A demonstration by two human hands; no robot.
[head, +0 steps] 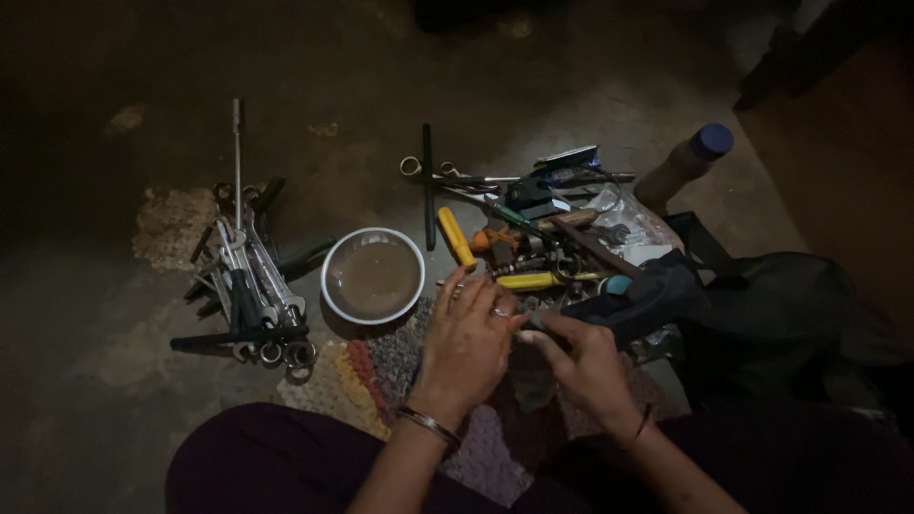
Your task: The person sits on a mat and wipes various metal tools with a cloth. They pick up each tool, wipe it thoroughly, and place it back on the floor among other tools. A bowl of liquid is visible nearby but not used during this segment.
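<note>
My left hand (468, 338) and my right hand (583, 360) meet over a woven mat (371, 376) on the floor. The right hand's fingers pinch a small dark metal tool (536, 322) at its tip. The left hand curls beside it, touching the same spot, with a ring on one finger and a bangle at the wrist. What lies under the palms is hidden. Just beyond the hands is a heap of hand tools (519, 224), including yellow-handled ones (456, 237).
A round metal bowl (372, 275) of murky liquid stands left of the hands. A pile of spanners (249, 286) lies further left. A bottle with a blue cap (687, 162) stands at the back right, and a dark bag (762, 314) sits to the right.
</note>
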